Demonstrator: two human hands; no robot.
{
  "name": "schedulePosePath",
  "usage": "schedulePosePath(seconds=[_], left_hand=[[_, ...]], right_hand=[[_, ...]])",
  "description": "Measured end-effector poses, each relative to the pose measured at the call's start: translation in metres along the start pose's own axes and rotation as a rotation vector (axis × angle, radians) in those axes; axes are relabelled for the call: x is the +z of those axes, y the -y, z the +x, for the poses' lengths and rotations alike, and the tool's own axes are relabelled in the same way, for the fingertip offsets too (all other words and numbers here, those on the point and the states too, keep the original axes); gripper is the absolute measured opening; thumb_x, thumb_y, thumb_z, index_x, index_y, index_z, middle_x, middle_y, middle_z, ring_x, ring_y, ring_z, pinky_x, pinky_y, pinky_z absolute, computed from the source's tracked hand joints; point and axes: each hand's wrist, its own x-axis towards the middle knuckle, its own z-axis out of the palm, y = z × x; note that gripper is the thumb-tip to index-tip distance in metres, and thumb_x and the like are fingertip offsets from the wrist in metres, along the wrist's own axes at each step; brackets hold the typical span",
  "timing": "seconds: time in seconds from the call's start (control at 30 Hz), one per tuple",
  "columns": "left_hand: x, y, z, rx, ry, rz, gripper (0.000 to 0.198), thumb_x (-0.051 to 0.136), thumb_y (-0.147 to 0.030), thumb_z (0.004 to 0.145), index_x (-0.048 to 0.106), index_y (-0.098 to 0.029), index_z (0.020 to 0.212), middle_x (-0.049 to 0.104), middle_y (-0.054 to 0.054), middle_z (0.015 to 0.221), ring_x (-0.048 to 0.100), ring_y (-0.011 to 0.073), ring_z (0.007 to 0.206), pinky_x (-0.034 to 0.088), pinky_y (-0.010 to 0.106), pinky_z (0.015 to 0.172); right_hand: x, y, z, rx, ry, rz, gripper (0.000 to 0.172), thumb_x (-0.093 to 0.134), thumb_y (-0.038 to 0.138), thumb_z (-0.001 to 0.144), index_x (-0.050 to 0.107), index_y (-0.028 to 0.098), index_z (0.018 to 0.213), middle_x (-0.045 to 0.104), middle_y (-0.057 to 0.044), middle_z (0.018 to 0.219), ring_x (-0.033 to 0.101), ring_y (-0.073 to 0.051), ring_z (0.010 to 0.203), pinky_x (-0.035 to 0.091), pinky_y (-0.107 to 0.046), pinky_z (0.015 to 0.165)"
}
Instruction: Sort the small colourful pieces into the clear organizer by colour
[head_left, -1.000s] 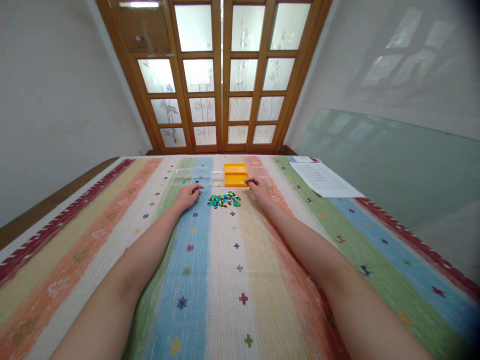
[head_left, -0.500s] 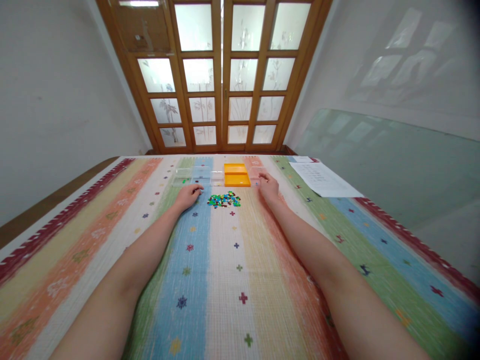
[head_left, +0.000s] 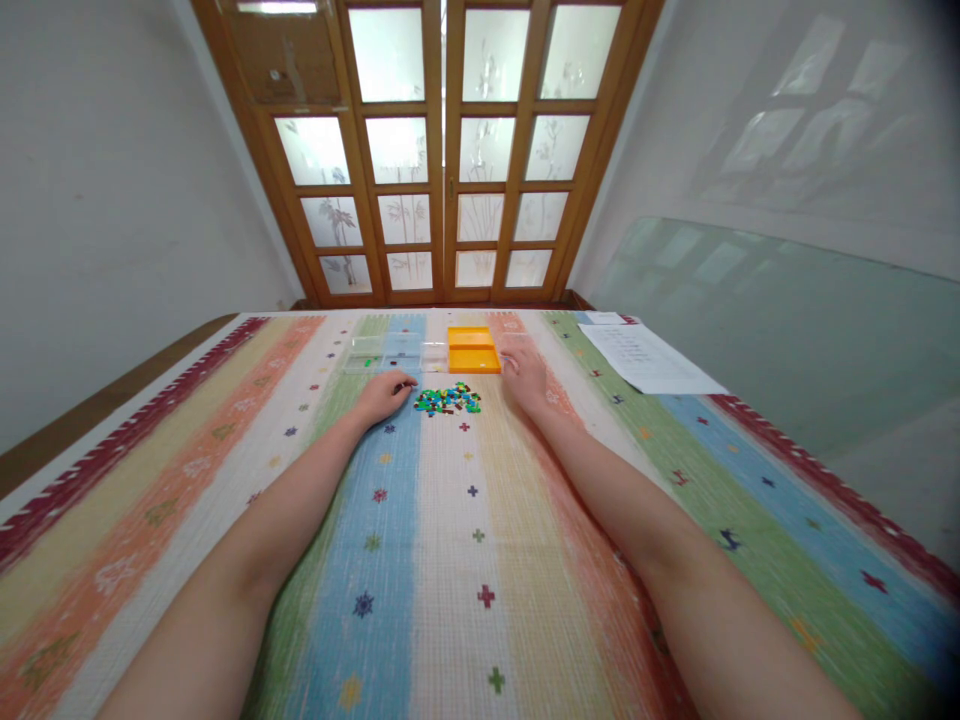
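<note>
A loose pile of small green, blue, yellow and brown pieces (head_left: 450, 399) lies on the striped cloth between my hands. At the pile's left edge is my left hand (head_left: 386, 395), its thumb and fingers closed together; whatever they hold is too small to make out. My right hand (head_left: 527, 380) is at the right end of the orange box (head_left: 474, 337), fingers bent and slightly apart, with nothing visible between them. Behind my left hand, a clear compartment tray (head_left: 356, 352) contains a few tiny green and dark pieces. My right hand partly covers the clear compartments on the right.
Printed paper sheets (head_left: 645, 358) lie at the far right of the table. A striped, patterned tablecloth (head_left: 450, 560) covers the tabletop. Beyond the far edge stands a wooden door (head_left: 445, 200) with glass panes, and walls rise on both sides.
My right hand has moved left from the clear compartments to the orange box's right side. My left hand has shifted slightly right toward the pile, its fingers closing.
</note>
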Motion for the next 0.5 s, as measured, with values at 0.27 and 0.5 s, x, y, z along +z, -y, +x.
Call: schedulePosePath(seconds=[0.27, 0.5], left_hand=[[0.002, -0.021, 0.002, 0.173, 0.043, 0.015, 0.024, 0.059, -0.022, 0.096, 0.079, -0.024, 0.110, 0.074, 0.007, 0.111, 0.064, 0.0253, 0.111, 0.049, 0.041, 0.105], [0.003, -0.026, 0.000, 0.161, 0.067, 0.074, 0.022, 0.060, -0.024, 0.096, 0.079, -0.024, 0.108, 0.074, 0.007, 0.110, 0.064, 0.0255, 0.109, 0.049, 0.040, 0.102]], right_hand=[[-0.001, 0.035, -0.010, -0.274, 0.224, 0.013, 0.026, 0.057, 0.014, 0.095, 0.079, 0.019, 0.110, 0.077, -0.012, 0.113, 0.065, -0.029, 0.109, 0.047, -0.045, 0.102], [-0.005, 0.049, -0.016, -0.342, 0.274, 0.001, 0.023, 0.058, 0.015, 0.098, 0.079, 0.019, 0.105, 0.078, -0.011, 0.109, 0.066, -0.027, 0.103, 0.047, -0.042, 0.097]])
